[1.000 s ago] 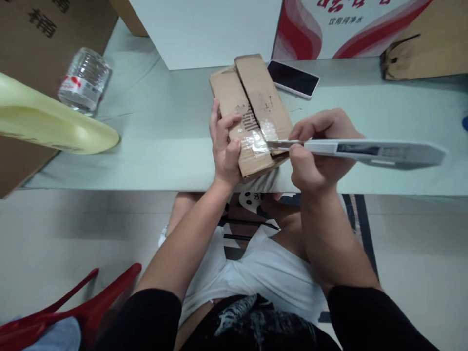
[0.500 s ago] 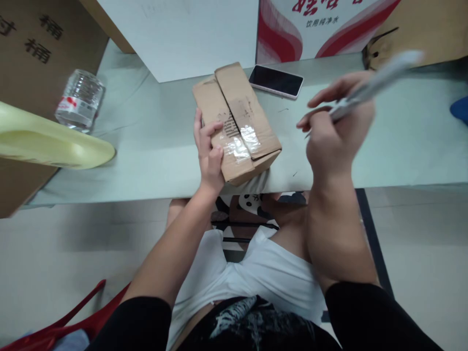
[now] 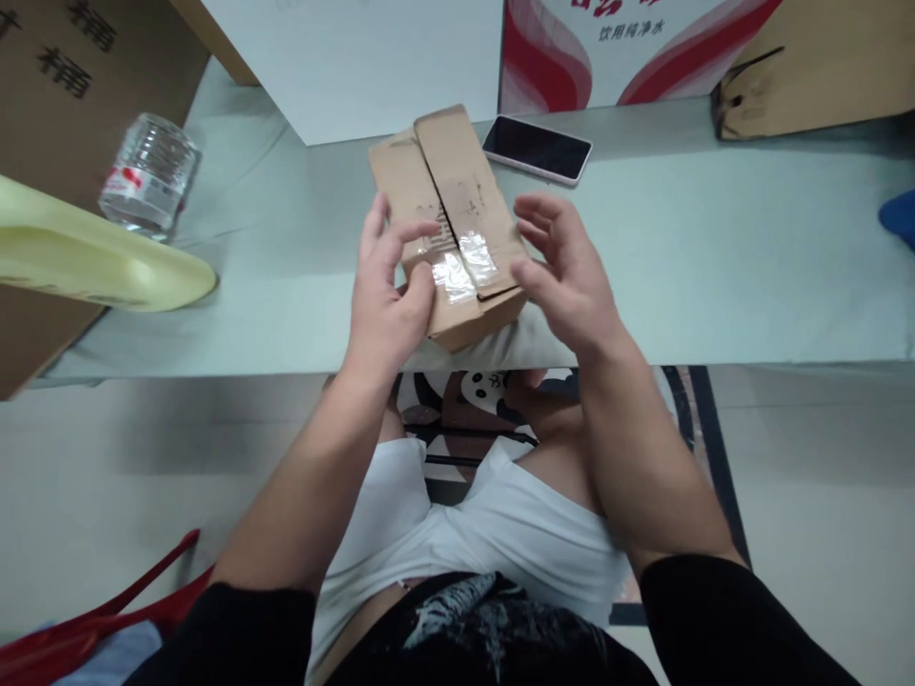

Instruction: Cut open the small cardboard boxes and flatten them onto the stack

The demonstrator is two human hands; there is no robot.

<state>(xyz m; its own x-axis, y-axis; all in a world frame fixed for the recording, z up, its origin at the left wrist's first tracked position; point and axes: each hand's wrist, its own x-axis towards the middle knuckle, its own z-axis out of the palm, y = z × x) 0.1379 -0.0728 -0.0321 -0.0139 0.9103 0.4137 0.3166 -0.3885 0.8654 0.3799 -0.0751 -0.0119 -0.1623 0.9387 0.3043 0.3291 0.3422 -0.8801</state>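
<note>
Curving over the box's left side, the fingers (image 3: pixel 411 231) of the left hand (image 3: pixel 390 291) stand apart, forefinger stretched across the top and thumb near the tape; they look loose rather than gripping, and how firmly they touch cannot be told. Half a second ago the right hand (image 3: pixel 568 272) was lifted clear with a pale bladed tool in it. Now it has come back to the box's right edge with nothing in it, its fingers parted and gently bent; whether the thumb touches the cardboard is unclear. The tool no longer shows anywhere. I judge that the cutting has given way to handling the box with both hands.

Between the hands, the cardboard box (image 3: pixel 468 205) sits at an angle near the front of the surface (image 3: pixel 715 238). Its flaps lie down with a dark gap between them, and the shiny tape (image 3: pixel 454 274) at the near end appears split along that gap, though glare hides part of it.

Just behind the box lies a phone (image 3: pixel 538 150). Farther left are a clear bottle (image 3: pixel 150 176) and a yellow container (image 3: pixel 92 252); a red-and-white carton (image 3: pixel 550 57) stands behind.
</note>
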